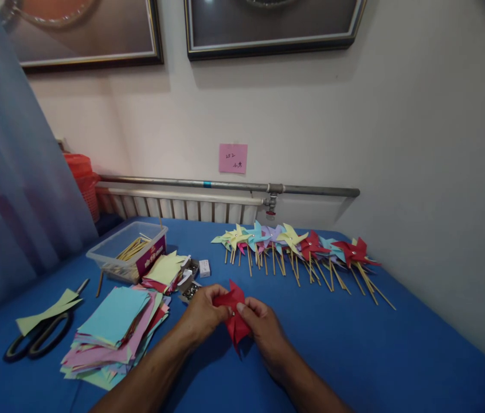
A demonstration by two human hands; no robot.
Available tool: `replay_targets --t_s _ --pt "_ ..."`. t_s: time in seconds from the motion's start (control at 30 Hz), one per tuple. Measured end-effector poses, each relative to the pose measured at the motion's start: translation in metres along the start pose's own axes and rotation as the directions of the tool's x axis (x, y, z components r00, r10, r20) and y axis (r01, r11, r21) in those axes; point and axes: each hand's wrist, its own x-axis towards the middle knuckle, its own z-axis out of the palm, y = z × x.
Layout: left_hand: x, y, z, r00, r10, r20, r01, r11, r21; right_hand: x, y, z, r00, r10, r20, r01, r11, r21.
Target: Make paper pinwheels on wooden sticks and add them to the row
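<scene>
The left hand (206, 312) and right hand (263, 327) are both pinched onto 1 red paper pinwheel (238, 330), held over the near middle of the blue table (332, 350). Left of it are a paper stack (116, 315) and scissors (47, 326); at the far right, pinwheels on sticks (290, 237) lie in a row.

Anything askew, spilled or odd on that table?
Nothing clearly spilled or damaged. Slightly untidy: a yellow paper piece lies across the scissors, hiding their middle, and the larger paper stack is skewed, edges fanned unevenly. The red pinwheel between left hand and right hand looks fine.
</scene>
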Motion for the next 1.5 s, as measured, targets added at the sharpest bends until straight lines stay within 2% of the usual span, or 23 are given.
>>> replay_targets --t_s 0.27,0.73,0.87,0.97,1.03,1.13,1.27,1.37,1.5 --pt "-0.007 0.019 0.001 0.999 -0.035 0.036 0.035 0.999 0.013 -0.001 -0.001 0.000 1.000 0.011 0.005 -0.011 0.999 0.038" --pt "-0.007 0.021 0.002 0.999 -0.030 0.021 0.030 1.000 -0.006 -0.001 0.001 0.001 0.997 0.067 -0.026 -0.065 0.996 0.058" --pt "-0.003 0.017 0.000 0.999 0.004 -0.053 -0.006 0.999 -0.039 -0.001 0.001 0.000 0.997 0.073 -0.020 -0.072 0.996 0.059" --pt "-0.005 0.018 -0.002 0.989 0.098 -0.112 -0.092 0.994 0.054 -0.001 0.001 0.000 0.997 0.068 -0.021 -0.068 0.997 0.028" --pt "-0.008 0.022 -0.002 0.977 0.187 -0.106 -0.165 0.969 0.185 -0.001 -0.001 0.001 0.998 0.065 -0.021 -0.065 0.998 0.020" --pt "-0.012 0.026 -0.002 0.944 0.327 -0.052 -0.286 0.884 0.371 -0.002 -0.004 0.003 0.997 0.068 -0.019 -0.067 0.997 0.040" --pt "-0.014 0.025 -0.004 0.885 0.460 0.073 -0.434 0.759 0.485 -0.004 -0.009 0.005 0.995 0.099 -0.013 -0.098 0.993 0.072" --pt "-0.014 0.023 -0.007 0.849 0.507 0.151 -0.506 0.695 0.511 -0.005 -0.011 0.006 0.996 0.092 -0.009 -0.090 0.991 0.097" --pt "-0.015 0.024 -0.008 0.834 0.509 0.215 -0.531 0.633 0.563 -0.007 -0.015 0.007 0.996 0.093 -0.011 -0.091 0.987 0.132"
